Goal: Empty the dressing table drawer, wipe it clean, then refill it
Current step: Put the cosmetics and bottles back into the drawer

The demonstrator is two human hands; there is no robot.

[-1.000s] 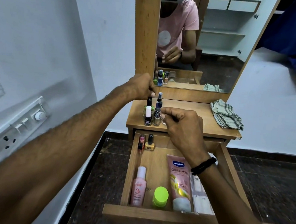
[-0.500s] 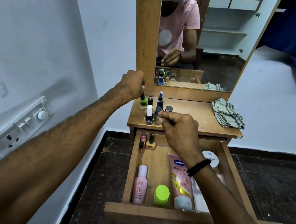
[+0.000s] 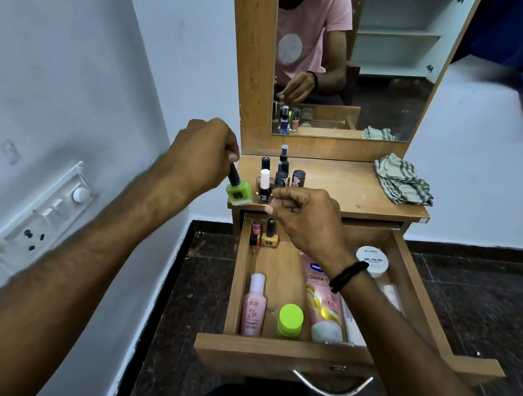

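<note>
Drawer: light brown wood, pulled well out from under the dressing table, curved metal handle on its front; still holding goods. At its back left corner, a yellow nail polish with a black cap, upright, and small red bottles just beside it; at the front, lying flat, a pink bottle, a green-capped jar and a pink Vaseline tube side by side; at the right, a white round tub marked nail polish.

Tabletop, left end: a close cluster of small bottles, among them a white-capped bottle and a dark spray bottle; at the right end, a crumpled checked cloth.

Left hand: fingers pinching the black cap of a green nail polish, square-bodied, tilted, at the table's front left corner, just beside the cluster.

Right hand: over the table's front edge, above the drawer's back; fingers curled in; whether they hold anything cannot be told; black band at the wrist.
</note>
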